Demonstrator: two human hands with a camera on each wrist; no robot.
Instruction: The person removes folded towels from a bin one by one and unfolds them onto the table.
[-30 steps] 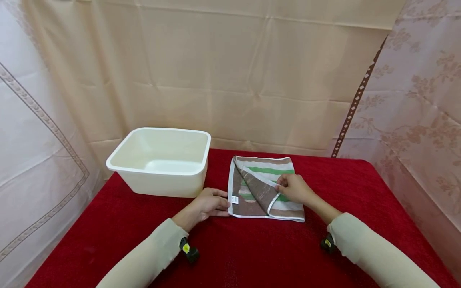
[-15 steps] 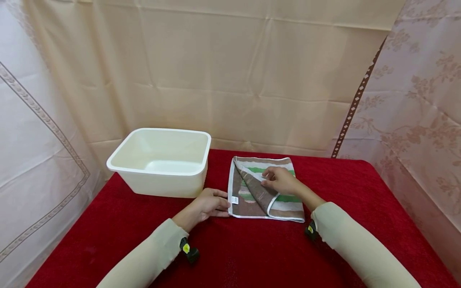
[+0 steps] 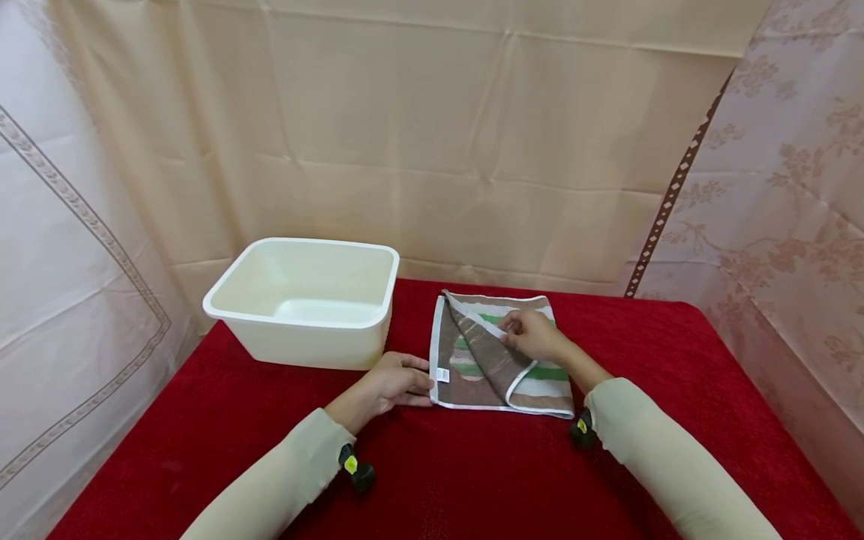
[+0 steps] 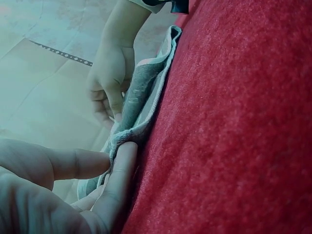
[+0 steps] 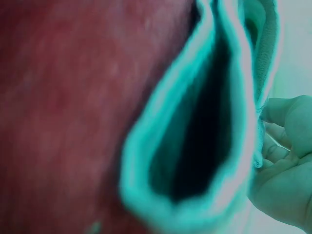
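Note:
A striped towel (image 3: 472,388) in brown, white and green, with white hems and a small label, lies folded on the red tablecloth. Its upper layer is turned back in a diagonal flap toward the right. My left hand (image 3: 394,382) rests on the cloth at the towel's left edge, and in the left wrist view its fingertips (image 4: 123,156) hold that edge. With thumb and fingers, my right hand (image 3: 533,335) pinches the white hem of the flap, slightly raised. Close up in the right wrist view, a rounded towel fold (image 5: 239,146) stands in front of the right hand (image 5: 287,161).
A cream plastic basin (image 3: 304,345) stands at the back left, near the left hand. Red cloth (image 3: 432,472) covers the table. Behind it hangs a beige curtain (image 3: 418,135), with patterned drapes (image 3: 796,225) at the right side.
My right hand has shifted left and up along the flap to a new spot on its hem, and the flap's edge has lifted a little. My left hand stays in place.

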